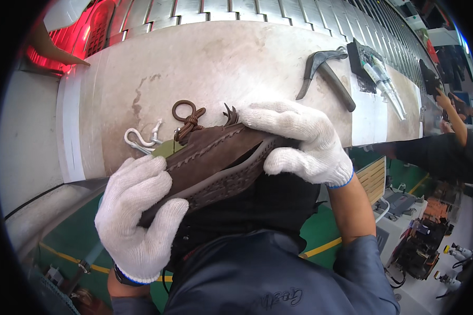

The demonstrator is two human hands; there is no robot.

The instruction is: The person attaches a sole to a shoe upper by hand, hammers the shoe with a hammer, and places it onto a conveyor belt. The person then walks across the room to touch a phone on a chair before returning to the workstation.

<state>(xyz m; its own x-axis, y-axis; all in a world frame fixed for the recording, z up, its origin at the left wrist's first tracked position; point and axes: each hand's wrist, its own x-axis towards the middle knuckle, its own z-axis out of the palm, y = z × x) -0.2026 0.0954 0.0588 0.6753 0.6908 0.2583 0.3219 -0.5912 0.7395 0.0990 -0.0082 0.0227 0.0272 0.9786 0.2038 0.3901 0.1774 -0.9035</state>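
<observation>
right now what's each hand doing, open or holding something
Left hand: closed around the left end of the brown shoe, thumb on the near side.
Right hand: closed on the shoe's right end, between fingers and thumb.

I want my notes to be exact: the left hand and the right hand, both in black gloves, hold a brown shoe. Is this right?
Not quite: the gloves are white, not black, as the head view shows. The left hand and the right hand do both hold a brown shoe.
</observation>
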